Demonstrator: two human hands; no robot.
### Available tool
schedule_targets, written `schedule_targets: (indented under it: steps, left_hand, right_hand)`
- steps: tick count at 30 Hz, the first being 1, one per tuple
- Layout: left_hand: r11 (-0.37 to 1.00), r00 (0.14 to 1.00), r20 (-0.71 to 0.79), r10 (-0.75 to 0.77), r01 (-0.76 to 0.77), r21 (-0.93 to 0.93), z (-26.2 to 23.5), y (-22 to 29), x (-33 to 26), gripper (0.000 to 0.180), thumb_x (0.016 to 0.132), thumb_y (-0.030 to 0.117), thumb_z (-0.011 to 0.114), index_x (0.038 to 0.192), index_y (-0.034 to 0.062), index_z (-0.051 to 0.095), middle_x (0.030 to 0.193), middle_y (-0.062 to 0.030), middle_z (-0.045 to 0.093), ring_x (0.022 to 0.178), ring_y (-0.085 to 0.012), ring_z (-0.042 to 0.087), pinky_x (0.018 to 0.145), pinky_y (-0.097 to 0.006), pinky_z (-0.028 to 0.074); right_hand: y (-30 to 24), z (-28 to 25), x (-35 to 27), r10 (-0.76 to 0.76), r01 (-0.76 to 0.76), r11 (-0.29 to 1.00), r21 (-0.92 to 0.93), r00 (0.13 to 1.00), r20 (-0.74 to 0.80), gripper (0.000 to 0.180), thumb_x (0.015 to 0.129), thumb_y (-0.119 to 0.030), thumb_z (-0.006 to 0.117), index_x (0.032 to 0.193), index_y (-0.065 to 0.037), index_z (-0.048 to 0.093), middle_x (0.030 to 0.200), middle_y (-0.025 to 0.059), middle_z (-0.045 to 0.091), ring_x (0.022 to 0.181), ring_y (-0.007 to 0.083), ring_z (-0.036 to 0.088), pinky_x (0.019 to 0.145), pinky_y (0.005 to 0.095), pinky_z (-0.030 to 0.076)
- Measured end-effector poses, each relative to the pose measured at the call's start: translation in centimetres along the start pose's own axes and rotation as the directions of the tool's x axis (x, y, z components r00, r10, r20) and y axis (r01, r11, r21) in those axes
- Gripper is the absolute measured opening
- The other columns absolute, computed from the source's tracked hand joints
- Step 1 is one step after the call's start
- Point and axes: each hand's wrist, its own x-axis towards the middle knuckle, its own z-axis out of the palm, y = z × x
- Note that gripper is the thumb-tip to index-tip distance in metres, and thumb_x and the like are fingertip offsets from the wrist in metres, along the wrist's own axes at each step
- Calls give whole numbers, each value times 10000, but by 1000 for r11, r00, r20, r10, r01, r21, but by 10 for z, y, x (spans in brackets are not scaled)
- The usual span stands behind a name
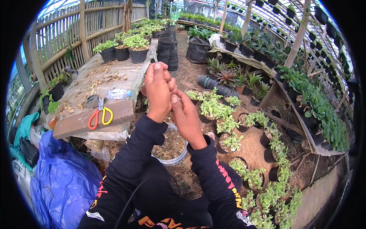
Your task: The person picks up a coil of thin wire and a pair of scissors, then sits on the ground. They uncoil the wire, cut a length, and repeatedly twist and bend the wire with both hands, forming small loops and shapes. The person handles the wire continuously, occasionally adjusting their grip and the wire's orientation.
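Observation:
Both my hands are raised in front of me, pressed close together. My left hand (158, 91) is the higher one and pinches a thin pale strip or stem (154, 54) that sticks up past its fingertips. My right hand (187, 118) sits just below and to the right, its thumb up against the left hand; what it grips is hidden. Under the hands stands a round metal-rimmed tub of soil (182, 157). Both arms wear dark sleeves with coloured print.
Orange-and-yellow-handled scissors (100, 116) lie on a wooden plank (76, 123) at the left, with a plastic bottle (118, 93) behind them. A blue plastic bag (61, 179) is at lower left. Stacked black pots (167, 49) and several small potted plants (228, 124) stand around on the sawdust floor.

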Motion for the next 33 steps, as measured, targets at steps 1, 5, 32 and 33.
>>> schedule_targets:
  steps: [1, 5, 32, 33]
  left_hand:
    - [999, 998, -51, 48, -49, -16, -12, 10, 8, 217, 1129, 238, 418, 1018, 71, 498, 657, 46, 333, 476, -64, 251, 422, -265, 227]
    - [993, 974, -191, 119, -116, 29, -47, 44, 23, 206, 1125, 235, 421, 1022, 76, 501, 644, 52, 316, 477, -67, 230, 420, -272, 207]
    - [124, 730, 283, -622, -266, 956, -64, 108, -152, 375, 981, 109, 629, 1317, -8, 512, 892, -214, 701, 883, -453, 681, 745, -511, 538]
    - [301, 764, 377, -524, -248, 921, -62, 96, -146, 301, 993, 96, 592, 1272, -2, 537, 901, -242, 676, 868, -467, 666, 694, -531, 507]
  right_hand:
    - [5, 4, -11, 41, -38, 998, -56, 998, 56, 357, 1101, -280, 507, 1282, 11, 608, 828, 154, 695, 760, 255, 679, 727, 365, 522]
    - [5, 8, -42, 37, 9, 968, -250, 983, 179, 266, 1098, -242, 511, 1141, -23, 657, 731, 147, 635, 654, 266, 625, 640, 379, 475]
    - [-35, -33, -25, 125, 109, 973, -202, 488, 864, 260, 1044, -214, 579, 966, 11, 682, 783, 185, 645, 706, 301, 599, 709, 408, 494]
    - [-39, -43, -18, 132, 116, 968, -222, 514, 848, 265, 1042, -221, 587, 962, 14, 680, 777, 183, 644, 702, 296, 600, 706, 408, 494]
